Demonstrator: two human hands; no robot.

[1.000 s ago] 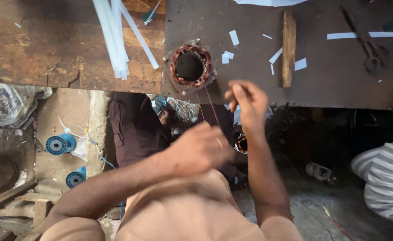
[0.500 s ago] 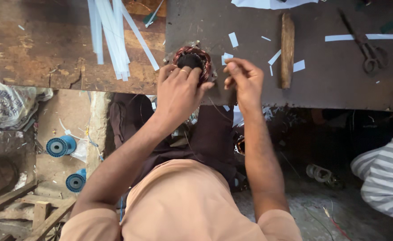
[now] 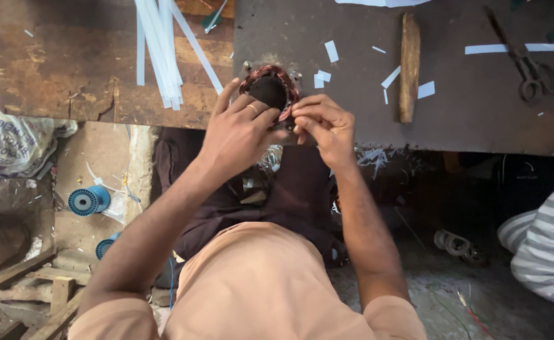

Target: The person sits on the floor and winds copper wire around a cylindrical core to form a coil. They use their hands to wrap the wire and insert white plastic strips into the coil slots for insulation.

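A round motor stator (image 3: 269,88) wound with copper wire sits at the near edge of the dark workbench (image 3: 466,119). My left hand (image 3: 239,129) rests on its near left side, fingers curled over the copper winding. My right hand (image 3: 327,126) is beside it on the right, fingertips pinched together at the stator's rim; whatever it pinches is too small to see. The two hands almost touch.
White paper strips (image 3: 160,44) lie on the wooden board (image 3: 69,69) at the left. A wooden stick (image 3: 409,66), scissors (image 3: 525,63) and small white paper scraps lie on the bench. Blue wire spools (image 3: 88,201) stand on the floor. Another person's striped sleeve (image 3: 541,245) is at right.
My left hand rose from my lap to the stator and settled on its near side. My right hand moved in from the bench edge to the stator's rim.
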